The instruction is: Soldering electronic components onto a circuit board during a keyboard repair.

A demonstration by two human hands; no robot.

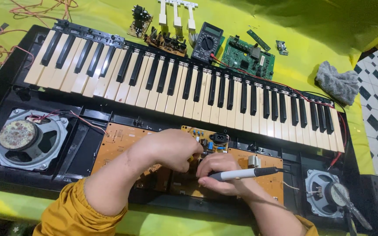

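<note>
Gripping a grey soldering iron (246, 173) in your right hand (219, 175), fingers closed round it, you work the orange circuit board (119, 142) near the opened keyboard's (189, 83) front edge; your left hand (171, 148) rests curled on that board, grip unclear.

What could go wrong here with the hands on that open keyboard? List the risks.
The soldering iron in the right hand sits close to the left hand: a burn seems possible. Its tip works near small parts on the orange circuit board; a slip might damage them. The red wire across the keys could snag.
</note>
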